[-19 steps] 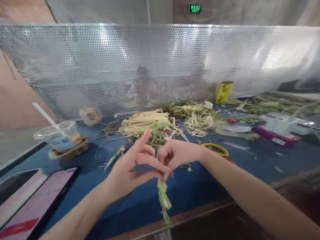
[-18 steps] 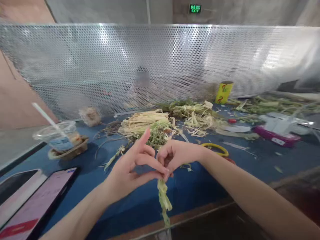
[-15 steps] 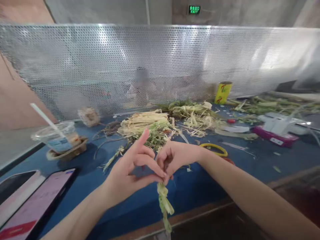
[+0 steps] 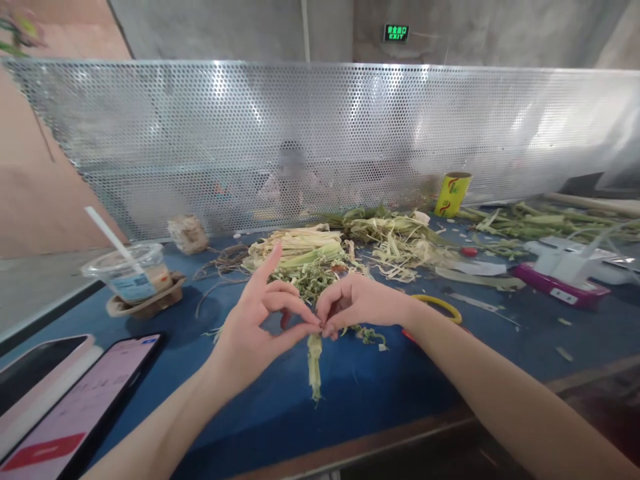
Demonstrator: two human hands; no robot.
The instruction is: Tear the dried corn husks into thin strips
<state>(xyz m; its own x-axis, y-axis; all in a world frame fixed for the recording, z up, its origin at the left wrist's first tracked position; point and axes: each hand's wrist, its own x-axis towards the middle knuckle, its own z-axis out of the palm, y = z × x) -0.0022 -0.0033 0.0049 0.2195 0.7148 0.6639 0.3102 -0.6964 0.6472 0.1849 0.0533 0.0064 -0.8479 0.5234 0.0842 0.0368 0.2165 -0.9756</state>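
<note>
Head view, blue tabletop (image 4: 380,393), perforated metal screen (image 4: 330,127), exit sign (image 4: 396,33)

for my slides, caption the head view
Bare left hand and right hand pinching a pale green, crinkled plant strip over a blue tabletop.

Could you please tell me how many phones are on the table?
2: a lit-screen phone lies left of the left hand, and a dark-screened phone lies farther left. Others may be hidden under the plant strips.
</note>
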